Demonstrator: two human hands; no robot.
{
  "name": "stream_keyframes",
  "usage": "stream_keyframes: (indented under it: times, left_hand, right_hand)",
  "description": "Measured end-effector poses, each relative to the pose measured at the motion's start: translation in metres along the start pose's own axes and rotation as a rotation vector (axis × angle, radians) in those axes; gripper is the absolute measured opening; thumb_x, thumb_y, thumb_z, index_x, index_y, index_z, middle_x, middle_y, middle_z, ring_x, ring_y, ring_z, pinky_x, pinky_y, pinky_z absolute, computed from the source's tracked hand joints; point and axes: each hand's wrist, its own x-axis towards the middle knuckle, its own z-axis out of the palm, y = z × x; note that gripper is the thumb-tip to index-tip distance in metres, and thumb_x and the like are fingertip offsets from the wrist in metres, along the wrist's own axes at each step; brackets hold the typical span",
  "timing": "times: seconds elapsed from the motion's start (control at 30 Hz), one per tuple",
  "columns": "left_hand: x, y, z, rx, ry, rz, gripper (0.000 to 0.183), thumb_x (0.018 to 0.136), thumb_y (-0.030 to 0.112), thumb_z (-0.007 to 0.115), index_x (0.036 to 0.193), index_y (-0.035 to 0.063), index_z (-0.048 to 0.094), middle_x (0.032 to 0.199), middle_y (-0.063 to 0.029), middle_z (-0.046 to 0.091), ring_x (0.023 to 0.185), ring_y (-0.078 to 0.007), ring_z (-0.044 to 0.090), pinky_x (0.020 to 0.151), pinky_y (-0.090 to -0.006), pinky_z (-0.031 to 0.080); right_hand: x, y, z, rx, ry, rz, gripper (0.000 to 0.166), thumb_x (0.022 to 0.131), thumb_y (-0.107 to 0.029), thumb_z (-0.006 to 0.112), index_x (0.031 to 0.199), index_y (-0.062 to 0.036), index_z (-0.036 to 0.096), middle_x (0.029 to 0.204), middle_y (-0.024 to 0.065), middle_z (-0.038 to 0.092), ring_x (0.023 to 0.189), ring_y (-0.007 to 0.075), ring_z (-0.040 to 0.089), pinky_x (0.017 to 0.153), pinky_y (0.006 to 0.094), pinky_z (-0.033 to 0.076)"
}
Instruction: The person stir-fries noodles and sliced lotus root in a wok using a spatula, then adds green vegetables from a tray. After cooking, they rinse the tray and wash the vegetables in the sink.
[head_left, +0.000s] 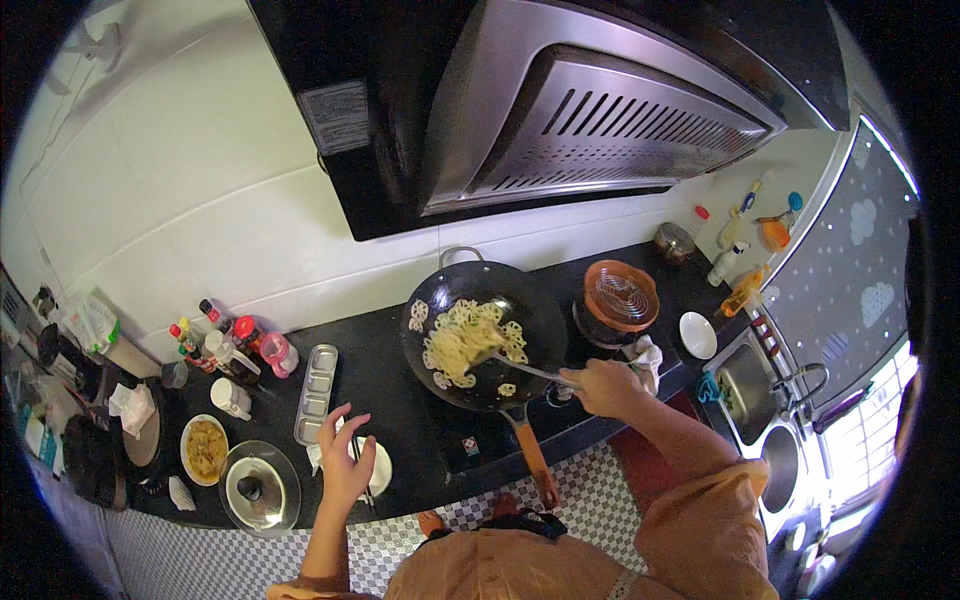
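Observation:
A black wok (540, 315) sits on the cooktop, with sliced lotus root (457, 341) heaped in its middle. Several loose slices cling to its sides. My right hand (611, 388) grips the handle of a metal spatula (529, 367), whose head is partly hidden in the slices. The wok's wooden handle (534, 457) points towards me, untouched. My left hand (345, 461) is raised with its fingers apart and holds nothing. It is over the counter, partly covering a white bowl (382, 471) and dark chopsticks (369, 498).
Left are a metal sectioned tray (316, 394), a glass lid (283, 491), a bowl of food (204, 450) and seasoning bottles (217, 319). Right stand a brown pot (594, 289), a white dish (698, 335) and a sink (742, 390). A range hood (600, 127) overhangs the wok.

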Motion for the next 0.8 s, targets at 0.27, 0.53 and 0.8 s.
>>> stream_keyframes:
  times: [0.27,0.53,0.8]
  left_hand:
    - [-0.009,-0.008,0.001,-0.016,0.039,-0.010,0.032,0.071,0.004,0.063,0.102,0.0089,0.061,0.120,-0.0156,0.046,0.114,-0.0337,0.041,0.097,-0.0406,0.032]
    - [-0.020,-0.002,0.006,-0.023,0.047,-0.009,0.032,0.071,0.004,0.063,0.102,0.0089,0.061,0.120,-0.0157,0.046,0.115,-0.0343,0.041,0.097,-0.0408,0.032]
    - [-0.030,-0.005,-0.013,0.014,0.081,-0.078,0.031,0.071,0.005,0.062,0.102,0.0086,0.061,0.120,-0.0157,0.046,0.114,-0.0342,0.041,0.097,-0.0409,0.033]
  right_hand:
    - [-0.007,0.054,-0.044,0.498,-0.165,0.301,0.037,0.085,-0.033,0.051,0.076,0.0018,0.063,0.060,0.0127,0.061,0.052,0.0206,0.061,0.049,0.0338,0.050]
    - [0.062,0.063,0.087,1.376,-0.176,0.340,0.036,0.085,-0.036,0.058,0.083,-0.0007,0.059,0.055,0.0031,0.051,0.039,0.0084,0.043,0.034,0.0253,0.031]
    - [0.008,0.042,0.039,0.391,0.147,-0.110,0.039,0.082,-0.025,0.056,0.117,-0.0076,0.056,0.070,0.0173,0.062,0.058,0.0316,0.060,0.057,0.0391,0.047]
